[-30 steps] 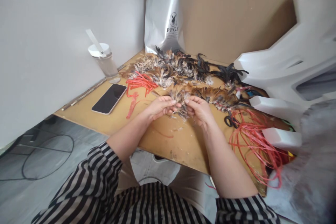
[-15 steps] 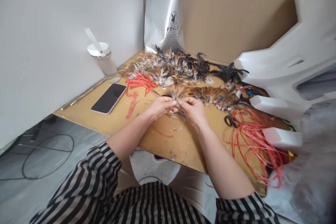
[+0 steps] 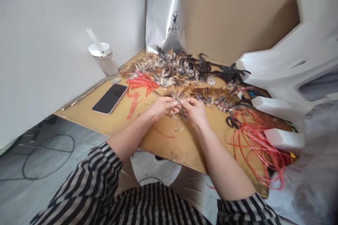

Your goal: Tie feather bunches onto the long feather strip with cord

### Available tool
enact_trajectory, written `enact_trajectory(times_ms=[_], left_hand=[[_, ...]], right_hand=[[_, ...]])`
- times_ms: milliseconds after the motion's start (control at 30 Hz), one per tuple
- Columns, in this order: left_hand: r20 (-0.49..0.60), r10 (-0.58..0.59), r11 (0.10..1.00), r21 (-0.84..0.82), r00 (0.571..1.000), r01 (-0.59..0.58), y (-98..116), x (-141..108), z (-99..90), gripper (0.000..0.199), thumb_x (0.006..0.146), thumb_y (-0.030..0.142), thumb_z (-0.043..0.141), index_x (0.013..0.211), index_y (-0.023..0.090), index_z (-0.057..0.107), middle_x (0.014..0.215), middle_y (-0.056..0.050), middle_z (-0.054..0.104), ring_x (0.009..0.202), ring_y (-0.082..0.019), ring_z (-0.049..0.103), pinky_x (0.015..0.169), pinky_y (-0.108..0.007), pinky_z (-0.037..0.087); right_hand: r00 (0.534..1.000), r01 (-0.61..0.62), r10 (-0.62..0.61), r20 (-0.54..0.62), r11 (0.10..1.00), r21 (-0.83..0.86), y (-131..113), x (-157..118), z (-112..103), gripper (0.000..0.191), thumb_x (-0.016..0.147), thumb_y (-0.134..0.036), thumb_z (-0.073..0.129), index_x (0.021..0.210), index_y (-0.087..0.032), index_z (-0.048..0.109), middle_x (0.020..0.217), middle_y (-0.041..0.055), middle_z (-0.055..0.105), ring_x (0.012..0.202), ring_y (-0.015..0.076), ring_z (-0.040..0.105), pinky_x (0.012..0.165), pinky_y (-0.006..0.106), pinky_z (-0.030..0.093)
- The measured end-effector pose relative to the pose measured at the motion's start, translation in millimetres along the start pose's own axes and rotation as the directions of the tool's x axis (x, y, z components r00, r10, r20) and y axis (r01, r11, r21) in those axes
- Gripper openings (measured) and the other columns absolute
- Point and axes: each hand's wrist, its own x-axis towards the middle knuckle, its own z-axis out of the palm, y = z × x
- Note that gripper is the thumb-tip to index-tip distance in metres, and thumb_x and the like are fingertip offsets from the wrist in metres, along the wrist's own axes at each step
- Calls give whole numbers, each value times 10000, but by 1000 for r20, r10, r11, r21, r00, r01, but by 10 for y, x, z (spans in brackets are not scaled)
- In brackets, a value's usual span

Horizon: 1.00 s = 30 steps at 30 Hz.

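i find the brown feather tuft (image 3: 177, 91) at the left end of the feather row (image 3: 218, 95) on the table (image 3: 158, 144), pinched at its base by left hand (image 3: 162, 107) and right hand (image 3: 194, 110) (too small to tell what strand, if any, runs between the fingertips). the right hand has just drawn in until both hands' tips nearly meet, which i judge means close fingertip work there; beyond lie red strips (image 3: 142, 82), a phone (image 3: 110, 99) and, rightward, red strands (image 3: 250, 137).
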Motion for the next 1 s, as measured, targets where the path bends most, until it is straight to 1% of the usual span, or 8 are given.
enact_trajectory(times_ms=[67, 133, 267, 367, 467, 633, 833, 1000], left_hand=[[13, -9, 1000, -12, 1000, 9, -2, 0, -1, 201, 664, 237, 677, 776, 81, 616, 792, -90, 666, 555, -72, 588, 494, -158, 454], [29, -11, 1000, -16, 1000, 11, -9, 2, -4, 198, 665, 233, 677, 777, 81, 616, 777, -82, 662, 547, -69, 584, 487, -152, 448], [38, 3, 1000, -12, 999, -3, -21, 12, -17, 191, 662, 238, 679, 741, 79, 609, 712, -60, 644, 525, -58, 570, 488, -146, 442], [39, 13, 1000, 0, 999, -13, -22, 16, -18, 193, 659, 245, 680, 727, 81, 604, 670, -43, 629, 508, -54, 562, 493, -151, 442], [35, 18, 999, 48, 999, -19, -19, 14, -4, 190, 653, 247, 683, 710, 82, 607, 661, -43, 629, 507, -59, 564, 488, -155, 437], [23, 16, 995, 93, 1000, -18, -14, 12, 24, 207, 640, 265, 689, 715, 81, 630, 682, -65, 643, 515, -66, 564, 494, -167, 435], [8, 27, 992, 119, 1000, -28, -25, 19, 13, 225, 628, 285, 693, 727, 88, 652, 684, -66, 646, 524, -72, 568, 511, -175, 438], [1, 53, 978, 202, 999, -53, -34, 19, 5, 218, 638, 304, 681, 706, 100, 646, 630, -51, 634, 497, -77, 558, 496, -187, 436]], right_hand=[[1000, -15, 15, -8, 999, 49, -6, -4, 14, 221, 595, -326, 691, 645, -137, 588, 463, -51, 512, 378, 36, 345, 377, 173, 255], [1000, -20, 21, -19, 997, 79, -6, -6, 28, 224, 588, -321, 696, 648, -137, 582, 442, -59, 488, 372, 34, 331, 366, 170, 231], [1000, -23, 25, -18, 995, 100, 10, -4, 44, 235, 578, -316, 703, 666, -138, 577, 444, -60, 484, 379, 36, 345, 364, 166, 242], [999, -50, 50, 6, 993, 104, 24, 2, 38, 258, 577, -327, 707, 691, -140, 570, 439, -62, 477, 367, 37, 337, 353, 167, 234], [998, -66, 65, 18, 992, 103, 31, 11, 26, 264, 570, -330, 713, 652, -146, 541, 414, -67, 457, 351, 39, 335, 348, 170, 231], [1000, -25, 24, 6, 995, 94, 35, 15, 17, 274, 578, -323, 708, 569, -157, 491, 386, -69, 444, 339, 43, 334, 352, 178, 235], [1000, 25, -22, -21, 993, 116, 54, 7, 35, 271, 588, -316, 703, 554, -158, 485, 407, -71, 448, 367, 46, 340, 372, 181, 243], [999, 45, -44, -12, 993, 114, 81, 3, 63, 271, 606, -323, 689, 560, -164, 475, 423, -67, 458, 385, 53, 354, 389, 185, 253]])
